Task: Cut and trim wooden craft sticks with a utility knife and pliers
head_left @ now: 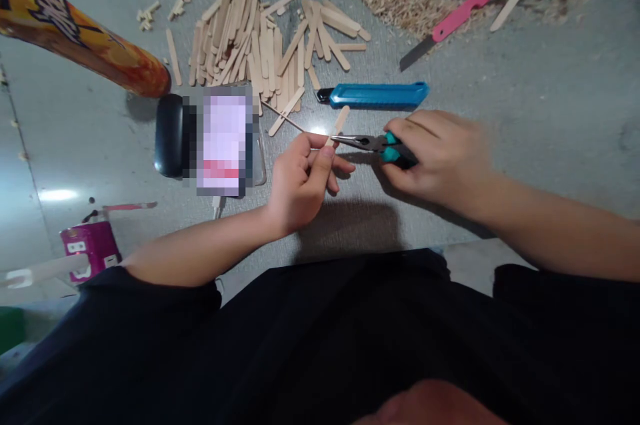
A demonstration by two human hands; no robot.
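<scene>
Between thumb and fingers, my left hand (305, 181) pinches a wooden craft stick (343, 119), which points up and to the right. My right hand (433, 155) is wrapped round the teal and black handles of needle-nose pliers (357, 141). Their tips reach the stick just above my left thumb; whether the jaws are clamped on it I cannot tell. Beyond my hands lies a blue utility knife (380, 95). A thin wooden rod (283, 115) and a crossed craft stick (287, 111) rest on the surface left of the knife.
A large pile of craft sticks (235, 31) spreads at the back, beside wood shavings (400, 8) and a pink-handled saw (463, 11). To the left are a phone (225, 141), a black case (169, 135), an orange can (90, 38) and a purple power socket block (90, 248).
</scene>
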